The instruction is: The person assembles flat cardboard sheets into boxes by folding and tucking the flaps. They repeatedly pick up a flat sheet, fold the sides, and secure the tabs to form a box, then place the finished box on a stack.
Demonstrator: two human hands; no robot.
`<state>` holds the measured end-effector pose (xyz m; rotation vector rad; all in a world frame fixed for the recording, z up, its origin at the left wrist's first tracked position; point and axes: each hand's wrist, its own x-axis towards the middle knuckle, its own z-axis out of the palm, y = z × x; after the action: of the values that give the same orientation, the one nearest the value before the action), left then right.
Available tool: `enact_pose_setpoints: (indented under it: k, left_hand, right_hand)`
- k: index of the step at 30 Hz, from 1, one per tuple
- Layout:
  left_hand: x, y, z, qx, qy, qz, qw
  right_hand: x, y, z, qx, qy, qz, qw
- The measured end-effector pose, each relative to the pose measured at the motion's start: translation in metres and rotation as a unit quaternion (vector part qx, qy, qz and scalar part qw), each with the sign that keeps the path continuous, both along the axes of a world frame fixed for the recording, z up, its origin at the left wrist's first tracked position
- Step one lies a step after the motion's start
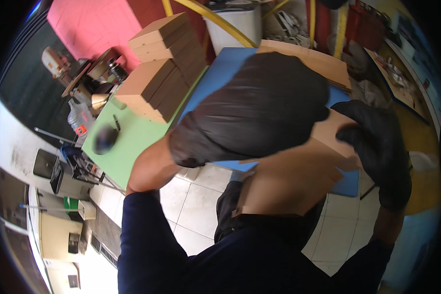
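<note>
A flat brown board [289, 183] is held up close in front of me, above the blue table [215, 78]. My left hand [250, 108], in a black glove, lies over the board's upper left part and hides much of it. My right hand [377, 142], also in a black glove, grips the board's right edge with the thumb on top. Both sleeves are dark blue, and my left wrist is bare between sleeve and glove.
A green table [132, 142] at the left carries stacks of brown boards [164, 68], a dark round object [105, 138] and a pen. More brown board [313, 61] lies on the blue table's far side. Tools and a plastic bottle [79, 117] clutter the far left; the floor is white tile [196, 206].
</note>
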<state>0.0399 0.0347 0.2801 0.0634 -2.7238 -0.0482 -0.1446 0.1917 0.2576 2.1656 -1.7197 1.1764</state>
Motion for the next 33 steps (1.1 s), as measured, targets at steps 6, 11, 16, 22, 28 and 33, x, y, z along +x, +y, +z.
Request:
enact_pose_setpoints:
  k: [6, 11, 16, 22, 28, 33]
  left_hand:
    - [0.004, -0.002, 0.023, 0.025, -0.085, 0.021, 0.996]
    - [0.007, -0.013, 0.034, 0.235, -0.153, 0.081, 0.956]
    - [0.012, -0.029, 0.042, 0.256, -0.148, 0.090, 0.951]
    - [0.021, -0.037, 0.041, 0.235, -0.081, 0.176, 0.953]
    - [0.030, -0.050, 0.035, 0.292, -0.057, 0.114, 0.948]
    - [0.028, -0.041, 0.039, 0.281, -0.008, 0.167, 0.945]
  right_hand:
    - [-0.027, -0.008, -0.008, 0.047, 0.040, 0.039, 0.997]
    - [-0.034, -0.010, -0.014, 0.044, -0.015, 0.056, 0.997]
    - [-0.051, -0.006, -0.001, 0.162, -0.064, 0.032, 0.984]
    - [-0.074, -0.006, 0.002, 0.246, -0.120, 0.045, 0.961]
    - [-0.077, -0.003, -0.008, 0.205, -0.067, 0.004, 0.977]
    - [-0.080, 0.008, -0.003, 0.241, -0.069, -0.051, 0.967]
